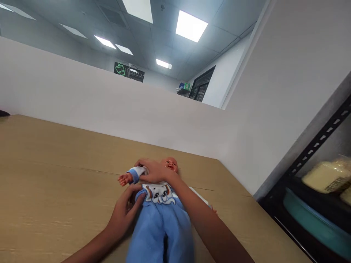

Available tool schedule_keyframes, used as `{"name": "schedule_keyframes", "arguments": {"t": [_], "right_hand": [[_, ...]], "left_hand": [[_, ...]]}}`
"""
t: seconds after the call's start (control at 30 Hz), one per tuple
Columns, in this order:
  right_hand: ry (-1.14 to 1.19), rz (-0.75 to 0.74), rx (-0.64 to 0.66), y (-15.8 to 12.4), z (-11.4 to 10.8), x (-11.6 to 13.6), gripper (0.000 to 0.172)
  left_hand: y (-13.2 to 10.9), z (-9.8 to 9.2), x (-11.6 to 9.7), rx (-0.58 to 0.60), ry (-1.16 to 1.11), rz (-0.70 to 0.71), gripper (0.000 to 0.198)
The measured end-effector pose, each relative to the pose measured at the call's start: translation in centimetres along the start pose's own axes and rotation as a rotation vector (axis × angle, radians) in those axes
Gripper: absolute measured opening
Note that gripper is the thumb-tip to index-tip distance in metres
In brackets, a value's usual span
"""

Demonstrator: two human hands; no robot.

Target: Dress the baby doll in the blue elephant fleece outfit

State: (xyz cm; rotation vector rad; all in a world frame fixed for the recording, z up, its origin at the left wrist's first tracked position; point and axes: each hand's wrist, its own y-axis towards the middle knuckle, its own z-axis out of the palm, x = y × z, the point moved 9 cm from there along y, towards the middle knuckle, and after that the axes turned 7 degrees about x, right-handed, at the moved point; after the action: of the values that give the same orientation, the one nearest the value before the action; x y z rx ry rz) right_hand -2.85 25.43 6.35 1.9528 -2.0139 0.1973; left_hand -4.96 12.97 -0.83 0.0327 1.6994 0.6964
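Note:
A baby doll (169, 164) lies on its back on the table, its head toward the wall. It wears blue-and-white clothes (161, 219) with a cartoon animal face on the chest. My left hand (127, 208) pinches the side edge of the blue cloth near the doll's waist, thumb on top. Reaching across the body, my right hand (155, 171) is closed around the white sleeve (141, 171) at the doll's upper arm. The doll's small hand (125, 179) sticks out of the blue cuff. My right forearm partly covers its other arm.
The wooden table top (68, 175) meets a low white partition (109, 109) at the back. On the right stands a black metal rack (315, 149) holding a teal basin (312, 219) and a pale yellow wrapped package (325, 177).

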Motion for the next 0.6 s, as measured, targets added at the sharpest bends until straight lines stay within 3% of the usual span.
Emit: {"name": "schedule_keyframes", "arguments": {"t": [0.1, 0.3, 0.47, 0.6], "right_hand": [[0.157, 0.077, -0.099, -2.9, -0.5, -0.6, 0.040], [0.376, 0.053, -0.126, -5.5, 1.3, -1.9, 0.047], [0.523, 0.038, -0.140, -6.0, 2.4, -2.2, 0.042], [0.659, 0.032, -0.149, -6.2, 2.8, -2.3, 0.036]], "left_hand": [[-0.4, -0.2, 0.3, -0.001, 0.077, 0.045, 0.027], [-1.3, -0.8, 0.3, -0.060, 0.116, 0.173, 0.030], [-1.6, -1.2, 1.2, -0.103, 0.082, 0.144, 0.040], [-1.3, -1.5, 1.7, -0.142, 0.044, 0.037, 0.055]]}}
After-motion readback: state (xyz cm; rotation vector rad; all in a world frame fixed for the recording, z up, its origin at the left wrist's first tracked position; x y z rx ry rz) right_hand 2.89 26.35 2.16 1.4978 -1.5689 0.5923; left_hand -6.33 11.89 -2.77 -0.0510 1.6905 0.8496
